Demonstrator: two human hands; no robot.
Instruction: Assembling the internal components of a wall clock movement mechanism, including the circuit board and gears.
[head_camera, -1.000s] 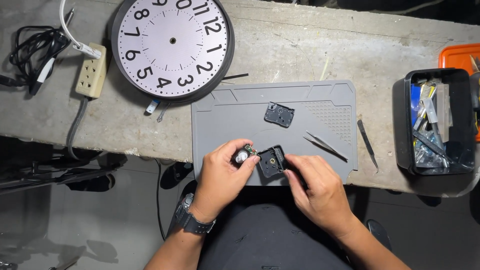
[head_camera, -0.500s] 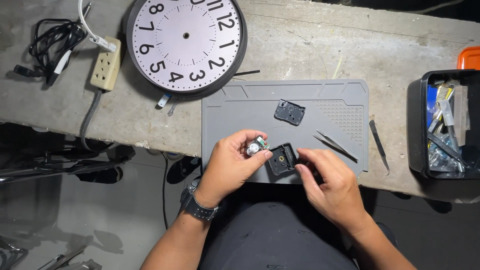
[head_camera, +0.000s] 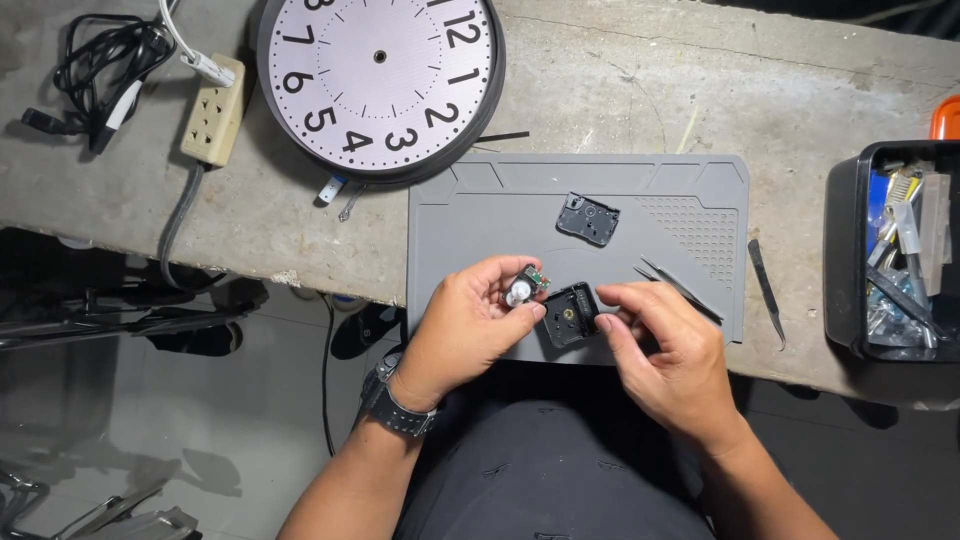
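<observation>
1. Both hands are busy over the front edge of the grey work mat (head_camera: 480, 215). Left hand (head_camera: 462, 330) has its fingertips pinched around a small round part with a bit of green and metal on it (head_camera: 524, 287) — looks like a piece out of the clock movement, though it's too small to say exactly what.
2. Right hand (head_camera: 665, 350) is closed on the black movement housing (head_camera: 570, 314), holding it open side up just beside the left hand's little part. The two pieces are near each other but apart.
3. Further up the mat lies a second black piece (head_camera: 588, 219), looks like the housing's cover, lying flat on its own.
4. A pair of tweezers (head_camera: 680, 290) rests on the mat just past the right hand's fingers, and another slim dark tool (head_camera: 766, 290) lies on the desk (head_camera: 780, 90) right of the mat.
5. The wall clock (head_camera: 380, 75) sits face up at the back of the desk, no hands on the dial. A thin dark strip (head_camera: 503, 136) beside its rim could be one of them.
6. Progress guess: movement is out of the clock and opened up, innards partly out — so teardown looks done and putting it back together hasn't got far.
7. Off to the sides: a power strip with tangled cables (head_camera: 212, 110) on the left, a black bin of tools (head_camera: 895, 250) on the right.
</observation>
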